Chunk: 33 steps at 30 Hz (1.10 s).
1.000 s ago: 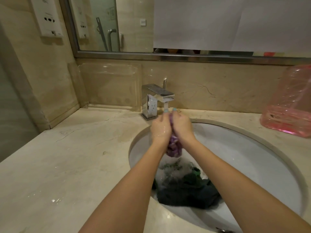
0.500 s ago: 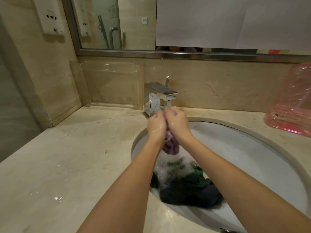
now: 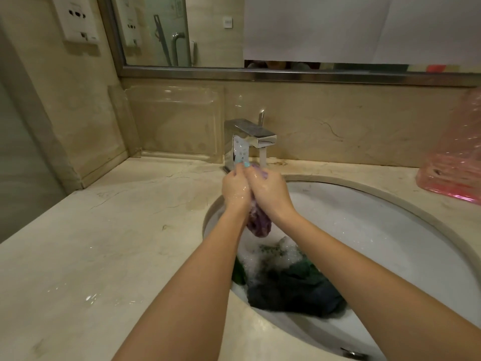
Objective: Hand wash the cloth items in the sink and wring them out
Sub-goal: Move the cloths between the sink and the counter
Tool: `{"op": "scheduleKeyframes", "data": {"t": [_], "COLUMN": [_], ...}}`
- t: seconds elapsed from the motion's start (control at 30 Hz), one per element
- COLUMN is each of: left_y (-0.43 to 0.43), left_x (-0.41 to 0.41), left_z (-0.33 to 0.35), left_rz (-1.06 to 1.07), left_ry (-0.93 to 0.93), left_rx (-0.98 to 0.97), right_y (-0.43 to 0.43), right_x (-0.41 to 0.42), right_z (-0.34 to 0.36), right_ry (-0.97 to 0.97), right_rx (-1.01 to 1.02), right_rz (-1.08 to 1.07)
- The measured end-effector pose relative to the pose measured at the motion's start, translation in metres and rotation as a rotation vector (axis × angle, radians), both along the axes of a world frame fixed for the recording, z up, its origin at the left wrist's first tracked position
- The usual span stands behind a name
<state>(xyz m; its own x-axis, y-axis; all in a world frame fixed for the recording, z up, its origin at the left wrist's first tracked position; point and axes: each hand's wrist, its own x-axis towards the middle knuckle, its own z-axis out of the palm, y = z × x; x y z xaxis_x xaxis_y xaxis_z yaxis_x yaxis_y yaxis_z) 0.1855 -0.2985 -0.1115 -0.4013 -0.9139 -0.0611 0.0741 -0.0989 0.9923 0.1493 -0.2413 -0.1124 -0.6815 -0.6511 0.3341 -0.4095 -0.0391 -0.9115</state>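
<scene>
Two hands are working over one white oval sink [image 3: 377, 225], and both are gripping a single purple cloth [image 3: 259, 226]: the left hand [image 3: 235, 187] and the right hand [image 3: 268, 190] are pressing together knuckle to knuckle, fingers curling round the cloth's upper part. The cloth is hanging above the basin, just in front of the one chrome faucet [image 3: 250, 138], whose single stream of water [image 3: 263, 157] is falling right behind the fingertips. The cloth is looking wet, bunched and mottled, its lower end sagging out below the wrists as a lumpy knot, with a small tuft poking up past the right hand's fingers. Both hands are glistening with water and a little foam. Below them one heap of dark cloths [image 3: 294, 290] is lying in the basin (dark green and dark blue folds are showing, but how many pieces cannot be told), with white suds [image 3: 283, 252] sitting on its far side. The sink is sitting in a beige marble counter [image 3: 104, 243]. One pink plastic container [image 3: 453, 162] is standing on the counter at the right edge, one clear plastic tray [image 3: 174, 121] is leaning against the backsplash left of the faucet, and one mirror [image 3: 182, 29] is hanging above.
</scene>
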Motion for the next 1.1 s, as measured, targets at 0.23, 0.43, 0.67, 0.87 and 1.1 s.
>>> {"op": "scheduleKeyframes", "data": {"t": [0.23, 0.43, 0.67, 0.87, 1.1], "left_y": [0.023, -0.001, 0.009, 0.027, 0.002], "left_x": [-0.014, -0.008, -0.015, -0.016, -0.009], "left_z": [0.003, -0.008, -0.005, 0.001, -0.004], "left_rz": [-0.059, 0.084, -0.009, -0.092, -0.02], "left_ry": [0.104, 0.032, -0.03, 0.063, 0.03], "left_rx": [-0.121, -0.029, -0.157, -0.305, -0.031], "right_y": [0.003, 0.002, 0.004, 0.013, 0.005], "right_x": [-0.035, -0.012, -0.031, -0.04, 0.0], "right_z": [0.001, -0.003, -0.01, -0.008, -0.003], "right_ry": [-0.052, 0.045, -0.095, -0.206, -0.048], "right_rx": [0.14, 0.039, 0.043, 0.048, -0.108], "right_rz": [-0.14, 0.014, -0.049, 0.014, 0.009]}}
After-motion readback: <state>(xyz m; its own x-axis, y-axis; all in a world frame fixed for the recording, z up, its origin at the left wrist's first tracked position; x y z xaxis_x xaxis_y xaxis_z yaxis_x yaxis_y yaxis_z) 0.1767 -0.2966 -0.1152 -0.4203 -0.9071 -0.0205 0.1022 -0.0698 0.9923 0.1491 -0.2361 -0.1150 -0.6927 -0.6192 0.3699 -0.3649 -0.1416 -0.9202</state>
